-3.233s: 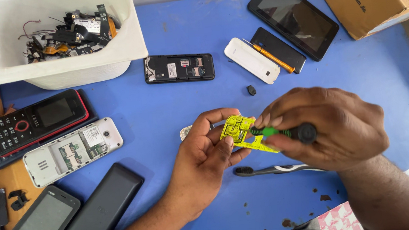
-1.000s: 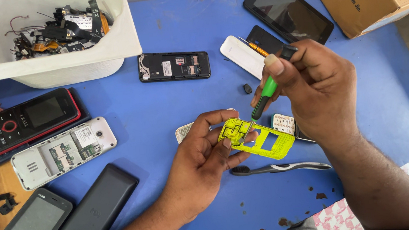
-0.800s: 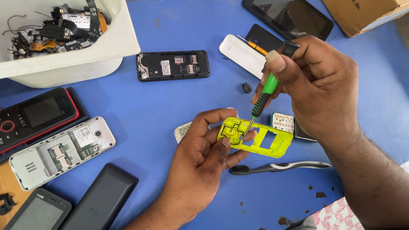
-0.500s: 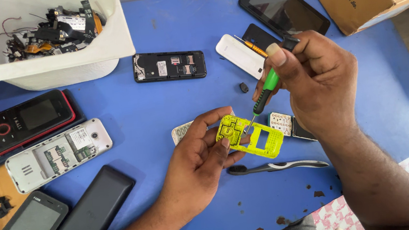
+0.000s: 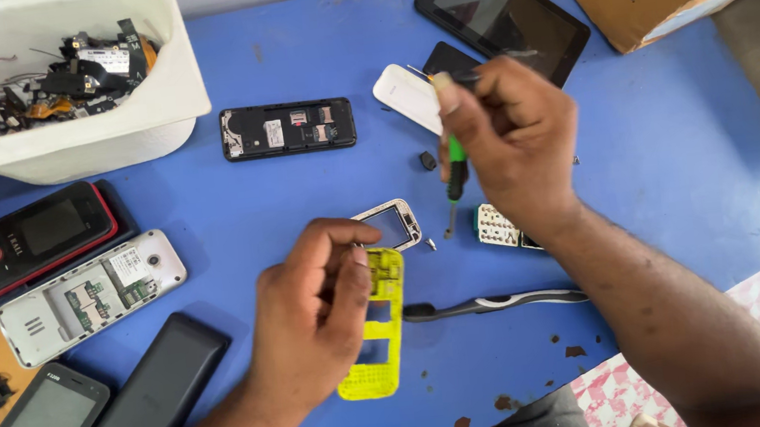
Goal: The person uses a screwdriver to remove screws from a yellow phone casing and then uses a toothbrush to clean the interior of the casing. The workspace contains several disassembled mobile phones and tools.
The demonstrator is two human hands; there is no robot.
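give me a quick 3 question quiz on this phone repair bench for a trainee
1. True or false: the right hand holds a screwdriver with a green grip, tip pointing down at the blue table.
2. What does the left hand hold? A) a yellow phone frame B) a toothbrush C) a white tub
3. What lies on the table just right of the yellow phone frame, between the two forearms?

Key
1. True.
2. A, the yellow phone frame, pinched at its upper end.
3. A toothbrush with a black and grey handle, lying flat and untouched.
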